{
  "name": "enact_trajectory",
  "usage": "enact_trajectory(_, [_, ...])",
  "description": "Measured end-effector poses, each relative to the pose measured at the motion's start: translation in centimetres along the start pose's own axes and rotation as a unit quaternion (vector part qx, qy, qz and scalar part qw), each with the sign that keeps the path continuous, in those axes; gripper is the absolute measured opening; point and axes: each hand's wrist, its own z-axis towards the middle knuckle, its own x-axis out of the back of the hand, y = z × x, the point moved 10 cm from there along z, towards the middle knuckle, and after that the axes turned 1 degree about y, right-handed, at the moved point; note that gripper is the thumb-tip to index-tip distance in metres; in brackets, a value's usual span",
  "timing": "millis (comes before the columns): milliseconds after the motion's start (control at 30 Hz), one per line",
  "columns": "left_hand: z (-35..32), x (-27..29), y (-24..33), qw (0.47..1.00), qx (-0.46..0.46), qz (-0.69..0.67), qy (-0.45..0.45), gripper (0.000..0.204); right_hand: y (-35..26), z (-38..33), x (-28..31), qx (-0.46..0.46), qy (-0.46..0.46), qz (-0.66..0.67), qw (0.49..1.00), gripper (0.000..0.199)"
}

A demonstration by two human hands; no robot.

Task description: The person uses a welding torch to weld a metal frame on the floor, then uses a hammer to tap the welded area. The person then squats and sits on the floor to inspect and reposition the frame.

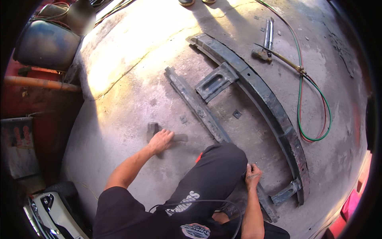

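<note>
My left hand is closed around the handle of a hammer, over the concrete to the left of a long metal bar. The hammer's dark head points away from me and its handle sticks out to the right, slightly blurred. Beside my knee, my right hand has its fingers curled at the edge of the same bar. My knee hides part of the bar there. To the right lies a curved dark metal beam, with a slotted bracket at its far part and a smaller bracket near its close end.
A cutting torch with green and red hoses lies at the far right, across another hammer. A small square metal plate rests between bar and beam. A blue drum stands far left; a person's shoes show at the top.
</note>
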Motion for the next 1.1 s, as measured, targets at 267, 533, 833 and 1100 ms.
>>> enact_trajectory(267, [-4.6, -1.2, 4.6, 0.998, 0.046, 0.043, 0.010, 0.045, 0.8, -0.1, 0.5, -0.032, -0.010, -0.022, 0.999, 0.026])
enact_trajectory(533, [-1.0, -14.8, 13.5, 0.911, 0.121, -0.377, -0.117, 0.041, 0.5, 0.1, 0.2, -0.062, -0.019, 0.000, 0.998, 0.029])
enact_trajectory(833, [-4.6, -15.0, 6.4, 0.861, 0.316, -0.391, -0.076, 0.035, 1.0, 0.1, 0.5, -0.125, -0.060, -0.002, 0.990, 0.029])
enact_trajectory(1100, [-4.2, -11.3, 4.7, 0.844, 0.366, -0.393, 0.008, 0.031, 1.6, 0.4, 1.0, -0.098, -0.041, 0.021, 0.994, 0.027])
